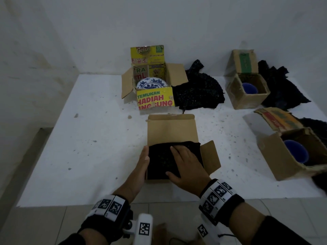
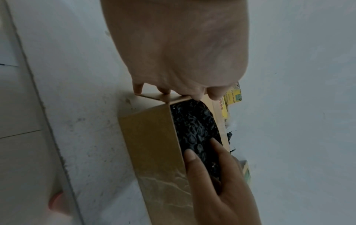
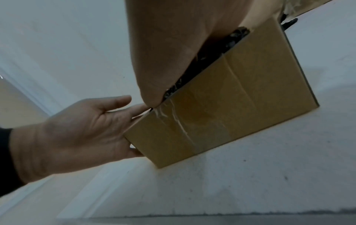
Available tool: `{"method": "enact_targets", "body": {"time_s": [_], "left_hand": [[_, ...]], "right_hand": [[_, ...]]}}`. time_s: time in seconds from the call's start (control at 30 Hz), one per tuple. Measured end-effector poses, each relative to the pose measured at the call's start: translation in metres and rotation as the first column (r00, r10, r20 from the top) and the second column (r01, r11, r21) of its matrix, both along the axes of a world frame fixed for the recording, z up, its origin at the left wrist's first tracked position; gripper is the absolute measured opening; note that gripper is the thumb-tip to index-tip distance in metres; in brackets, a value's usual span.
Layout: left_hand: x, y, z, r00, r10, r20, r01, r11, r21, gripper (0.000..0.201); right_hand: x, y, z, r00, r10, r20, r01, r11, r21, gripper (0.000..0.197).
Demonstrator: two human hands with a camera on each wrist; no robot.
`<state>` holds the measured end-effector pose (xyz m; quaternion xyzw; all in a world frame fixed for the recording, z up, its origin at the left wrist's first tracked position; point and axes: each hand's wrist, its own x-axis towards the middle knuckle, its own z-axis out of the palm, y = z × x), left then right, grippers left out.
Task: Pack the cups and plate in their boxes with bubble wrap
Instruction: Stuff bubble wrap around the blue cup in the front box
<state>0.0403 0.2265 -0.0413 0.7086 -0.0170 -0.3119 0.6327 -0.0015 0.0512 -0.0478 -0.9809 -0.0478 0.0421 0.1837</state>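
A brown cardboard box (image 1: pixel 172 129) stands near the table's front edge with its lid flap up at the back. Black bubble wrap (image 1: pixel 159 161) fills its opening and hides whatever lies under it. My left hand (image 1: pixel 143 161) lies flat against the box's left wall, fingers straight. My right hand (image 1: pixel 187 163) presses flat on the wrap. The left wrist view shows the box wall (image 2: pixel 154 144), the wrap (image 2: pixel 194 126) and my right hand's fingers (image 2: pixel 217 152) on it. In the right wrist view my left hand (image 3: pixel 77 134) rests against the box (image 3: pixel 231 106).
On the white table (image 1: pixel 88 138), a yellow box (image 1: pixel 155 99) at the back holds a blue-and-white plate (image 1: pixel 151 83). Two open boxes at the right hold blue cups (image 1: pixel 249 88) (image 1: pixel 295 152). Loose black bubble wrap (image 1: pixel 198 91) (image 1: pixel 279 89) lies beside the back boxes.
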Motion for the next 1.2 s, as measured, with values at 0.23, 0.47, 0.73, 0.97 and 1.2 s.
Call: {"method": "enact_targets", "body": {"time_s": [0.23, 0.47, 0.73, 0.97, 1.2], "left_hand": [[0.0, 0.0, 0.003, 1.0, -0.02, -0.012, 0.02, 1.0, 0.004, 0.048], [-0.002, -0.002, 0.001, 1.0, -0.01, -0.025, 0.01, 1.0, -0.011, 0.049], [-0.002, -0.003, -0.002, 1.0, -0.001, -0.02, 0.001, 1.0, -0.007, 0.048], [-0.002, -0.005, -0.004, 1.0, 0.01, -0.004, -0.01, 1.0, -0.002, 0.048], [-0.002, -0.005, -0.003, 1.0, 0.024, -0.014, -0.025, 1.0, -0.018, 0.05]], "right_hand": [[0.009, 0.002, -0.002, 0.996, -0.086, -0.023, 0.087, 0.995, 0.046, 0.084], [0.021, -0.005, 0.007, 0.998, -0.04, -0.045, 0.042, 0.998, 0.036, 0.096], [0.028, -0.006, 0.007, 0.999, 0.027, -0.018, -0.027, 1.0, -0.016, 0.093], [0.029, -0.003, 0.009, 0.997, 0.073, -0.009, -0.074, 0.985, -0.153, 0.08], [0.034, -0.001, 0.018, 0.989, 0.066, -0.132, -0.097, 0.964, -0.246, 0.082]]}}
